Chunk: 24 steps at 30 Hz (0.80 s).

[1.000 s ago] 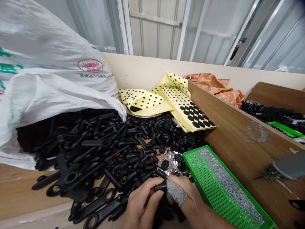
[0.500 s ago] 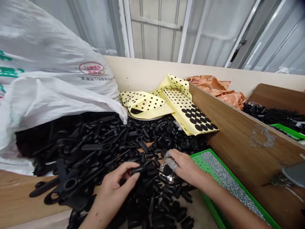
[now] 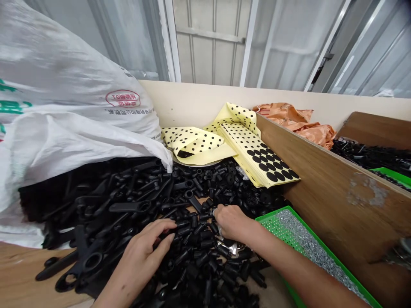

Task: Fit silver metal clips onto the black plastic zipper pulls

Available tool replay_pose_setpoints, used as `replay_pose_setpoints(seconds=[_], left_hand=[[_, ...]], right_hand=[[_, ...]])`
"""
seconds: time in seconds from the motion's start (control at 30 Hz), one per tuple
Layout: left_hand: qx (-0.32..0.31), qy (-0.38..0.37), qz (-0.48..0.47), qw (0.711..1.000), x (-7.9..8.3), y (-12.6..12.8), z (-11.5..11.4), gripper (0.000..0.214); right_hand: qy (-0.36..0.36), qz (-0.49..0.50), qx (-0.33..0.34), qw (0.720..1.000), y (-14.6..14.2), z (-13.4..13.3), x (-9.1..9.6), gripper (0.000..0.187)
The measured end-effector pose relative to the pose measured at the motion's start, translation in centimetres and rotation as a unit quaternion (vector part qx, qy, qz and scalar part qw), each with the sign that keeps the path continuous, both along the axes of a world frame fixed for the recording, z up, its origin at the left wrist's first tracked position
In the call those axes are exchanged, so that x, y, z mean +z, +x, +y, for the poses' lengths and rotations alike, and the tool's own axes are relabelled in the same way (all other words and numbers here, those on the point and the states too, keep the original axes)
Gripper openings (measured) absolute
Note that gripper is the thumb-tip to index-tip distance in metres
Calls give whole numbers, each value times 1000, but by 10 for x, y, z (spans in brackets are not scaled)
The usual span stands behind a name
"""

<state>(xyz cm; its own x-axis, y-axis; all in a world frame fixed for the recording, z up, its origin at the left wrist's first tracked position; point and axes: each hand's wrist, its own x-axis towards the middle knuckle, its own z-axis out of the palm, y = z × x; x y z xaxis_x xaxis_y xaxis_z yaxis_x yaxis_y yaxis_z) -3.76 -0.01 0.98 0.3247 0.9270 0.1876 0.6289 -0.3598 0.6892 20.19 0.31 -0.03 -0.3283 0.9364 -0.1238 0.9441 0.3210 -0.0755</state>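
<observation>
My left hand [image 3: 144, 248] is at the near left of a heap of small black plastic cylinders [image 3: 201, 256], its thumb and forefinger curled towards each other. Something dark shows between them, but its shape is hidden. Over the heap's right side, my right hand [image 3: 233, 222] reaches in with fingers bent and tips together, grey wrapping on them. What they pinch cannot be made out. Shiny metal pieces [image 3: 229, 248] lie just below that hand. Left of the cylinders are black ring-ended handles [image 3: 130, 207]; beyond my right hand are round black caps [image 3: 252, 199].
A green tray [image 3: 290, 209] of small silvery parts sits under my right forearm. Yellow sticker sheets with black dots [image 3: 244, 134] lie at the back. A white sack [image 3: 80, 128] stands left. A wooden divider [image 3: 317, 171] runs along the right, with orange bags [image 3: 295, 117] behind it.
My left hand has drawn back to the left and slightly down. My right hand has moved left, its fingers curling in, and the black disc by it no longer shows.
</observation>
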Motion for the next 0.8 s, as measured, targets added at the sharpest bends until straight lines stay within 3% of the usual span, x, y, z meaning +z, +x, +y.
replay_pose_setpoints(seconds=[0.13,0.23,0.4,0.5,0.63,0.8], left_hand=[[-67,55,41,995,18,27,16,18],[-128,40,178,975,25,55,39,24],[-151,-17,248,957,16,97,72,14],[-147,-52,268,951,8,113,79,25],[-137,-90,226,960,6,122,80,26],[-119,-155,55,979,17,117,80,19]], right_hand=[[7,25,-12,1000,18,-4,6,17],[14,53,-24,998,31,-10,8,24],[31,122,-39,991,43,-20,11,37],[42,174,-51,983,46,-22,15,35],[59,241,-79,966,49,-23,14,27],[87,318,-102,939,47,-22,13,18]])
